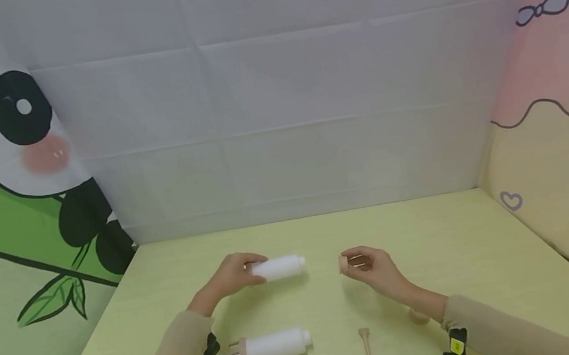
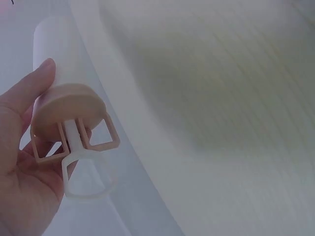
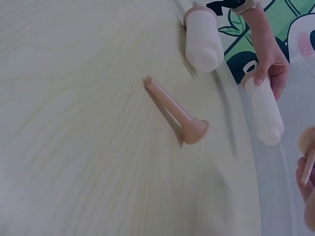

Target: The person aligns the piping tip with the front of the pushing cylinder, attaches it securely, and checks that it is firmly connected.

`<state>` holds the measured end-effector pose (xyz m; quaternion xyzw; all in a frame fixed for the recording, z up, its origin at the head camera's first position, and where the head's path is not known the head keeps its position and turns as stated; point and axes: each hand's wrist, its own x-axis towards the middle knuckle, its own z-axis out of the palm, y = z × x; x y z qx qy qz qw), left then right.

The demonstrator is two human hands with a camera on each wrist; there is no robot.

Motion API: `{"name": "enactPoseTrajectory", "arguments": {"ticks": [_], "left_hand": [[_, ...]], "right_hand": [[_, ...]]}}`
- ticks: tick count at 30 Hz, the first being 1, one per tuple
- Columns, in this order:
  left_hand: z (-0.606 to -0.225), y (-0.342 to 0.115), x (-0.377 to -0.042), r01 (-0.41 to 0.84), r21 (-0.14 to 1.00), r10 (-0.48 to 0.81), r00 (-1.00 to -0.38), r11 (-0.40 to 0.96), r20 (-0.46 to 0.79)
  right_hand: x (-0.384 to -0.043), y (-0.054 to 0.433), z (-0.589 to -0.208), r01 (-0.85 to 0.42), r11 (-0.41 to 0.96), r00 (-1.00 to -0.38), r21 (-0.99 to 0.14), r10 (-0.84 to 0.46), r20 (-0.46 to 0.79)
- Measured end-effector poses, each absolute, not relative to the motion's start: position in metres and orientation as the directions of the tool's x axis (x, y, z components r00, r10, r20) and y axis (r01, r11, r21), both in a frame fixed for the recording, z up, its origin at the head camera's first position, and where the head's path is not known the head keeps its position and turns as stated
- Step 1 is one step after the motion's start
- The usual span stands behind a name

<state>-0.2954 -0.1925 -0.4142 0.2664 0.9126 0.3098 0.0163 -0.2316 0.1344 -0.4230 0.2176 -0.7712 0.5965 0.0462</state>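
Observation:
My left hand (image 1: 235, 274) grips a white dessert syringe (image 1: 279, 268) by its rear end, above the table, with its tip pointing right. In the left wrist view, the syringe's beige end cap (image 2: 69, 105) has two side loops, and a white plunger ring (image 2: 88, 194) sticks out between them. Across from the tip, my right hand (image 1: 376, 270) pinches a small beige nozzle (image 1: 343, 264) between thumb and fingers. In the right wrist view, a thin stem (image 3: 308, 169) runs back from the nozzle's wide end along the fingers. A gap separates nozzle and syringe tip.
A second white syringe (image 1: 276, 348) with a beige cap lies on the table (image 1: 460, 225) near the left forearm. A long beige nozzle (image 1: 366, 345) lies to its right. Partly behind the right wrist sits a round beige piece (image 1: 419, 316). Printed cloth walls surround the table.

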Motion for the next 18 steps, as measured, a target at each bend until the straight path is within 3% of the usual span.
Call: {"name": "enactPoseTrajectory", "arguments": {"ticks": [7, 18], "left_hand": [[-0.399, -0.181, -0.279, 0.508, 0.596, 0.531, -0.833, 0.621, 0.156], [-0.390, -0.169, -0.265, 0.543, 0.617, 0.553, -0.808, 0.569, 0.202]], "right_hand": [[-0.244, 0.139, -0.435, -0.422, 0.210, -0.885, -0.882, -0.304, 0.352], [-0.233, 0.131, -0.410, -0.430, 0.223, -0.878, -0.875, -0.330, 0.347]]}}
